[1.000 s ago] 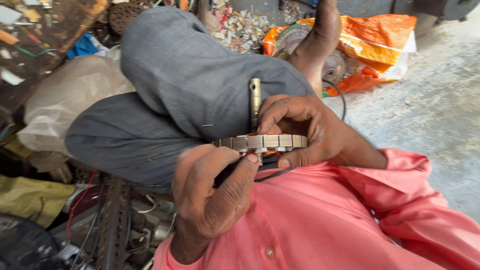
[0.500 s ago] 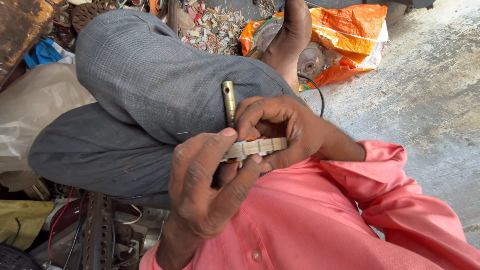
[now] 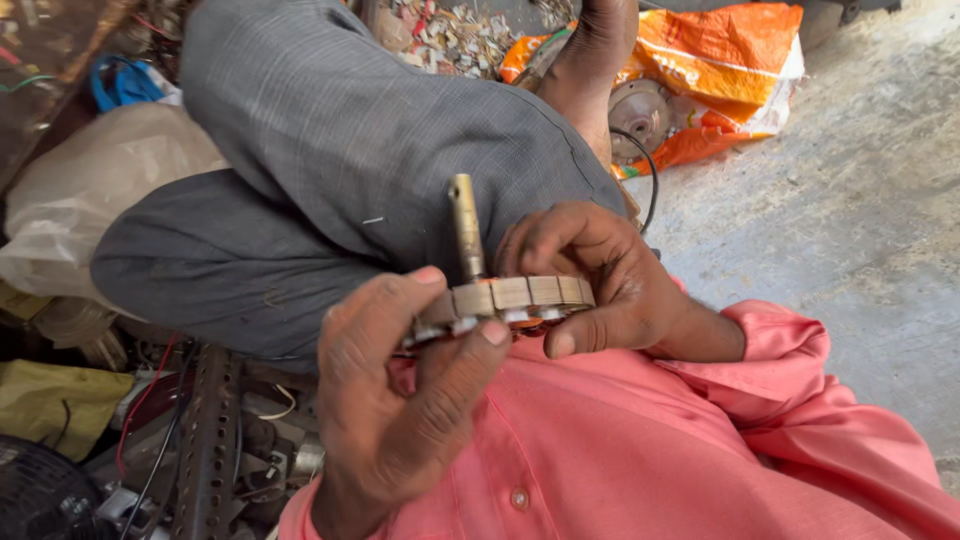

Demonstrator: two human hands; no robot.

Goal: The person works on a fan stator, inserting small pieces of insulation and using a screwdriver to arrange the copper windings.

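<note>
A round laminated metal motor core (image 3: 530, 292) with a brass-coloured shaft (image 3: 465, 225) standing up from its middle is held over my lap, in front of my pink shirt. My left hand (image 3: 400, 400) grips its near left rim, thumb on top and fingers under it. My right hand (image 3: 600, 270) holds the right side, fingers curled over the far edge and thumb pressed on the near rim. The underside of the core is hidden. My crossed legs in grey trousers (image 3: 330, 150) lie behind it.
An orange sack (image 3: 720, 60) and a round metal motor part (image 3: 640, 110) with a black wire lie by my foot at the top. A pale plastic bag (image 3: 90, 200), a perforated steel bar (image 3: 205, 440) and wires lie left. Concrete floor (image 3: 850, 220) lies right.
My left hand has slid up from under the core, so its thumb now lies on the rim. The core sits slightly more tilted, with the shaft still upright.
</note>
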